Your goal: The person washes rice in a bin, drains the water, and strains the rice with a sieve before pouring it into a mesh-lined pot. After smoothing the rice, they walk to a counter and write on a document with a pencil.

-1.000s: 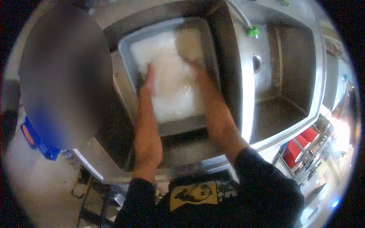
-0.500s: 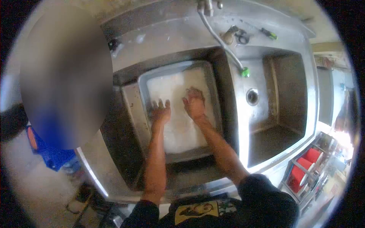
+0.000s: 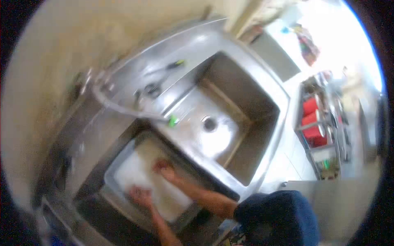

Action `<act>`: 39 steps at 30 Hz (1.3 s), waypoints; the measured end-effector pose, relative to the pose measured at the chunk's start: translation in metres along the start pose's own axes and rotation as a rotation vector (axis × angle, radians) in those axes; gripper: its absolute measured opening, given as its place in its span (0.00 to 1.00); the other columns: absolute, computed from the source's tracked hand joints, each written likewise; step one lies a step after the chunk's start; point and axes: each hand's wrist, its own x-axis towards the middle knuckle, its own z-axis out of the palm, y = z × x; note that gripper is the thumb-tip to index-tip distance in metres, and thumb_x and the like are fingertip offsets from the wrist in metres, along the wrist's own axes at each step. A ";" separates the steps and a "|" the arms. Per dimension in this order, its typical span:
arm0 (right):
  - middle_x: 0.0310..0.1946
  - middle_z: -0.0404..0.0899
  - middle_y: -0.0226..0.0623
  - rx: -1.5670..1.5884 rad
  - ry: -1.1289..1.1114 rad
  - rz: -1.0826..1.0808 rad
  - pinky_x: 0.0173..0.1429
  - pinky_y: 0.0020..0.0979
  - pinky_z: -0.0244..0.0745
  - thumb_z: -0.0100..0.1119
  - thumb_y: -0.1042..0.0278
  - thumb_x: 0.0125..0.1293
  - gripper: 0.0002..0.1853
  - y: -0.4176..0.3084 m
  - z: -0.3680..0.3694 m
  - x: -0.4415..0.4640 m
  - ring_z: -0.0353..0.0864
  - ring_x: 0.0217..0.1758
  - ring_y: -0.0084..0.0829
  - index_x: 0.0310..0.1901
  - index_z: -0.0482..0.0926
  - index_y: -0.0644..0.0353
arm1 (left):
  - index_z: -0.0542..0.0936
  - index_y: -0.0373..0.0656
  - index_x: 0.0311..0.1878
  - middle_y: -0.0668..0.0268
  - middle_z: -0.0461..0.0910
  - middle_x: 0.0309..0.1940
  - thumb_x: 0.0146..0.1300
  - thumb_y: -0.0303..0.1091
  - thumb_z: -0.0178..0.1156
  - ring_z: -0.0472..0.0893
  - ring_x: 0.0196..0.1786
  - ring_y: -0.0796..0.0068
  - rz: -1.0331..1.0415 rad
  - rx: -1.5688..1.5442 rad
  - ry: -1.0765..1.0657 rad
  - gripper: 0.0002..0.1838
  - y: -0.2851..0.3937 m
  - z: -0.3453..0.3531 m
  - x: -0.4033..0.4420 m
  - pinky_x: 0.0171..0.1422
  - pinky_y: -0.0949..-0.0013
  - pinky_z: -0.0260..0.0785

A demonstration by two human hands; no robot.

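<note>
My left hand (image 3: pixel 141 195) is over the pale contents (image 3: pixel 131 174) of a grey rectangular tub (image 3: pixel 110 176), near its left side. The fingers look loosely spread, though motion blurs them. My right hand (image 3: pixel 166 169) is a little farther in, over the same tub, its fingers bent and apart. I see nothing held in either hand. Whether the whitish stuff is cloudy liquid or something solid I cannot make out. The tub sits inside the left basin (image 3: pixel 96 223) of a metal double sink.
To the right lies the second basin (image 3: pixel 234 153) with a round drain (image 3: pixel 209 123). A hose with a green tip (image 3: pixel 172 120) reaches over the divider from the faucet. A green-and-black tool (image 3: pixel 176 64) rests on the back ledge. Farther right stands a rack with red items (image 3: pixel 312 119).
The view has swung to the right and tilted, so the sink sits lower left and the rack shows more. Both hands stay over the tub. The blurred-out area at the left has left the view.
</note>
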 end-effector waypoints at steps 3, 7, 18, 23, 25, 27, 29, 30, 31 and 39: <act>0.32 0.77 0.32 -0.585 0.163 -0.009 0.50 0.35 0.73 0.57 0.65 0.64 0.05 -0.050 0.061 -0.050 0.77 0.40 0.30 0.37 0.79 0.55 | 0.73 0.40 0.61 0.58 0.77 0.49 0.61 0.44 0.62 0.76 0.45 0.64 -0.882 -0.424 -0.046 0.27 0.039 0.000 -0.009 0.51 0.63 0.69; 0.29 0.76 0.30 -1.310 0.278 -0.103 0.45 0.36 0.75 0.60 0.70 0.61 0.02 -0.057 0.040 -0.064 0.77 0.38 0.30 0.36 0.79 0.54 | 0.77 0.36 0.55 0.46 0.78 0.50 0.58 0.58 0.63 0.80 0.49 0.50 -0.325 0.657 -0.410 0.34 0.060 0.000 -0.010 0.53 0.53 0.73; 0.30 0.77 0.31 -1.331 0.316 -0.064 0.44 0.36 0.75 0.62 0.71 0.59 0.05 -0.082 0.016 -0.093 0.77 0.37 0.31 0.37 0.80 0.55 | 0.78 0.35 0.48 0.50 0.79 0.41 0.61 0.58 0.61 0.79 0.38 0.55 -0.312 0.692 -0.281 0.31 0.110 -0.013 0.006 0.43 0.55 0.71; 0.30 0.77 0.31 -1.335 0.344 -0.069 0.43 0.36 0.75 0.62 0.71 0.57 0.06 -0.077 0.007 -0.097 0.77 0.37 0.31 0.37 0.80 0.56 | 0.79 0.34 0.45 0.51 0.80 0.36 0.62 0.58 0.60 0.78 0.33 0.58 -0.323 0.672 -0.260 0.30 0.100 -0.019 0.003 0.39 0.55 0.70; 0.30 0.77 0.31 -1.336 0.354 -0.074 0.43 0.36 0.75 0.62 0.71 0.57 0.06 -0.075 0.004 -0.097 0.77 0.37 0.31 0.37 0.80 0.56 | 0.79 0.34 0.43 0.52 0.80 0.35 0.62 0.58 0.60 0.78 0.32 0.58 -0.335 0.665 -0.245 0.29 0.095 -0.023 0.000 0.37 0.55 0.70; 0.30 0.77 0.31 -1.333 0.359 -0.080 0.43 0.36 0.75 0.62 0.71 0.56 0.06 -0.073 -0.001 -0.098 0.77 0.37 0.31 0.37 0.80 0.56 | 0.79 0.34 0.42 0.53 0.80 0.33 0.63 0.58 0.60 0.78 0.30 0.59 -0.349 0.654 -0.230 0.29 0.092 -0.028 -0.003 0.36 0.55 0.70; 0.31 0.78 0.31 -1.321 0.371 -0.096 0.42 0.36 0.75 0.63 0.72 0.56 0.07 -0.070 -0.008 -0.098 0.77 0.37 0.32 0.37 0.80 0.56 | 0.79 0.34 0.41 0.54 0.80 0.31 0.63 0.58 0.59 0.77 0.28 0.60 -0.360 0.638 -0.192 0.29 0.080 -0.044 -0.009 0.34 0.56 0.70; 0.31 0.78 0.31 -1.309 0.374 -0.103 0.42 0.36 0.75 0.63 0.72 0.56 0.07 -0.069 -0.013 -0.098 0.77 0.37 0.32 0.37 0.80 0.57 | 0.79 0.34 0.40 0.54 0.80 0.30 0.63 0.58 0.59 0.77 0.27 0.61 -0.371 0.627 -0.161 0.29 0.070 -0.055 -0.016 0.33 0.56 0.69; 0.31 0.78 0.31 -1.290 0.370 -0.097 0.42 0.36 0.74 0.63 0.72 0.56 0.07 -0.068 -0.021 -0.101 0.77 0.37 0.32 0.38 0.80 0.57 | 0.79 0.34 0.39 0.54 0.80 0.30 0.63 0.58 0.59 0.77 0.26 0.61 -0.389 0.608 -0.120 0.29 0.051 -0.069 -0.028 0.32 0.56 0.69; 0.27 0.76 0.32 -1.228 0.264 -0.124 0.36 0.36 0.73 0.63 0.67 0.57 0.08 -0.057 -0.069 -0.091 0.75 0.31 0.31 0.36 0.80 0.60 | 0.76 0.33 0.18 0.54 0.76 0.17 0.62 0.60 0.60 0.75 0.19 0.60 -0.517 0.624 0.066 0.33 0.071 -0.147 -0.078 0.28 0.53 0.66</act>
